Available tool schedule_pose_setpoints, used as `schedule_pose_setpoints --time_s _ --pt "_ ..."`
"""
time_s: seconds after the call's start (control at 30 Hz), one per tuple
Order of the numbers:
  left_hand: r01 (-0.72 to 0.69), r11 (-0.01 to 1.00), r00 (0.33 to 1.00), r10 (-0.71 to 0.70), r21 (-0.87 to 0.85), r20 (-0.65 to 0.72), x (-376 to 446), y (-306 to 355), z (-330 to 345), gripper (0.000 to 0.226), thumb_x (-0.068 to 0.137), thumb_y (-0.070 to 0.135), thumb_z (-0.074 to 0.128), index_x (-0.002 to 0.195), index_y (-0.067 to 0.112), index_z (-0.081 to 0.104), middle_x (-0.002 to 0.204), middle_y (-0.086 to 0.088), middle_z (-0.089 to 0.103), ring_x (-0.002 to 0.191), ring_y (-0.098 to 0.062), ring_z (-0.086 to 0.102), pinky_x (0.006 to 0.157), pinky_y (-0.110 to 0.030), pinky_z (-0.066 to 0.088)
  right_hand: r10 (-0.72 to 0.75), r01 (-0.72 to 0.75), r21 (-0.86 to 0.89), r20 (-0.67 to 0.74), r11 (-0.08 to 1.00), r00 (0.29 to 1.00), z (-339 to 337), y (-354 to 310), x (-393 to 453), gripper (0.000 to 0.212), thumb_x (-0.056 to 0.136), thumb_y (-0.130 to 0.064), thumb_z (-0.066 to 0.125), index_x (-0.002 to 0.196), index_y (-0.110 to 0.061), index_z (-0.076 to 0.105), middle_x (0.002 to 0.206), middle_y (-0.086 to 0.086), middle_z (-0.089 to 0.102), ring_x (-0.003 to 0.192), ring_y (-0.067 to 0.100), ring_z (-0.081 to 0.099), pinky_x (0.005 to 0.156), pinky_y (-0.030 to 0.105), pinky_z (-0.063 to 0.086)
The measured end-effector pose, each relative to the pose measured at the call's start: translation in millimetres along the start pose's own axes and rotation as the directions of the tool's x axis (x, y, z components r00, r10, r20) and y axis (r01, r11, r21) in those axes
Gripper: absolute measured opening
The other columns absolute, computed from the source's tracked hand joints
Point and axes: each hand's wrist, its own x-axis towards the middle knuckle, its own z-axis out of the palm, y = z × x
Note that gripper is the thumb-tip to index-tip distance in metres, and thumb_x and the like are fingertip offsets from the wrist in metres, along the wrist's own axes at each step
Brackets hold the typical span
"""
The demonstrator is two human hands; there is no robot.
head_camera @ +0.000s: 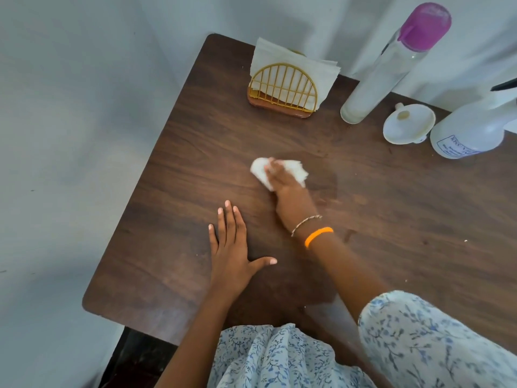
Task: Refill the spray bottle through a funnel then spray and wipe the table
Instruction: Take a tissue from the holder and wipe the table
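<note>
My right hand (289,191) presses a crumpled white paper napkin (261,170) onto the dark wooden table (391,219), near its middle. My left hand (233,250) lies flat on the table with fingers spread, just left of and nearer than the right hand. The white spray bottle (472,130) stands at the far right, partly cut off by the frame edge. A white funnel (407,124) lies on its side next to the spray bottle. A tall clear bottle with a purple cap (391,65) stands behind the funnel.
A gold wire napkin holder (282,88) with white napkins stands at the table's far edge. White walls close in the far side and the left. The table's left edge (131,197) drops off to the floor. Small crumbs dot the right part.
</note>
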Motion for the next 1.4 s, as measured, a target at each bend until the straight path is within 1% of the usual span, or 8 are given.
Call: schedule_pose_setpoints --time_s 0.2,0.5,0.67,0.77,0.83,1.0,1.23,1.4 --pt "-0.011 1.000 1.000 0.011 0.003 -0.011 0.8 -2.6 4.4 0.124 0.058 0.082 0.044 0.138 0.015 -0.023 0.146 0.000 -0.032 0.133 -0.014 -0.037 0.104 -0.030 -0.031 -0.211 0.212 -0.004 0.055 0.977 0.976 12.9 -5.9 -88.8 0.059 0.071 0.006 0.057 0.128 -0.007 0.052 0.137 0.013 0.049 0.126 0.034 0.046 0.101 0.047 0.040" --pt "-0.023 1.000 1.000 0.023 0.003 -0.021 -2.3 -2.0 2.6 0.122 0.055 0.089 0.028 0.137 0.017 -0.028 0.146 0.000 -0.035 0.133 -0.014 -0.037 0.103 -0.032 -0.032 0.379 -0.377 0.043 -0.160 0.925 0.912 -35.7 47.7 -8.5 0.046 0.084 0.006 0.048 0.128 -0.008 0.052 0.139 0.005 0.047 0.116 0.004 0.049 0.096 0.033 0.039" --pt "-0.006 1.000 1.000 0.005 -0.023 -0.007 -1.0 1.1 -0.1 0.123 0.061 0.079 0.049 0.137 0.018 -0.026 0.145 0.002 -0.035 0.131 -0.013 -0.038 0.106 -0.036 -0.025 -0.040 0.046 -0.136 0.050 0.990 0.998 -3.1 -8.3 -48.7 0.055 0.089 0.006 0.034 0.141 -0.011 0.032 0.153 0.003 0.022 0.139 0.014 0.025 0.107 0.026 0.030" --pt "-0.010 1.000 1.000 0.010 -0.025 0.001 -1.6 2.2 -0.5 0.124 0.062 0.076 0.054 0.136 0.018 -0.026 0.145 0.002 -0.035 0.131 -0.013 -0.038 0.107 -0.038 -0.023 -0.165 0.168 -0.335 0.038 0.927 0.986 -12.6 -0.3 -113.5 0.048 0.079 -0.006 0.037 0.119 -0.012 0.062 0.128 0.004 0.059 0.111 0.017 0.061 0.064 0.026 0.056" --pt "-0.011 1.000 1.000 0.012 -0.028 0.008 -1.4 2.9 -0.3 0.125 0.061 0.076 0.054 0.138 0.016 -0.025 0.144 0.003 -0.036 0.131 -0.014 -0.037 0.107 -0.038 -0.022 -0.083 0.061 -0.424 -0.033 0.904 0.996 -30.0 23.2 -124.3 0.049 0.077 -0.007 0.036 0.116 -0.012 0.064 0.124 0.004 0.062 0.100 0.018 0.067 0.052 0.027 0.054" --pt "-0.007 1.000 0.999 0.008 -0.005 0.032 3.6 16.1 -3.3 0.129 0.063 0.062 0.068 0.143 0.007 -0.018 0.150 -0.008 -0.029 0.139 -0.022 -0.025 0.113 -0.045 -0.011 0.483 -0.488 -0.092 -0.071 0.868 0.873 -63.2 58.8 -70.9 0.048 0.087 -0.005 0.044 0.132 -0.021 0.049 0.136 0.010 0.051 0.116 0.034 0.052 0.087 0.040 0.045" --pt "-0.392 0.920 0.914 0.388 0.011 0.120 7.8 98.4 17.2 0.124 0.070 0.051 0.070 0.140 0.011 -0.024 0.143 -0.001 -0.036 0.135 -0.014 -0.027 0.108 -0.036 -0.014 0.535 -0.440 0.423 -0.135 0.792 0.834 -96.8 57.2 -104.4 0.031 0.078 -0.001 0.058 0.104 -0.012 0.071 0.103 0.011 0.071 0.095 0.008 0.060 0.065 0.001 0.034" --pt "-0.613 0.779 0.769 0.549 0.135 0.327 -6.5 122.5 50.8 0.110 0.080 0.058 0.053 0.140 0.009 -0.024 0.145 -0.007 -0.036 0.137 -0.022 -0.030 0.111 -0.040 -0.016 0.751 -0.633 0.412 -0.266 0.655 0.604 -134.1 131.0 -180.3 0.029 0.078 -0.003 0.059 0.103 -0.011 0.071 0.095 0.020 0.072 0.091 0.015 0.062 0.067 0.022 0.042"
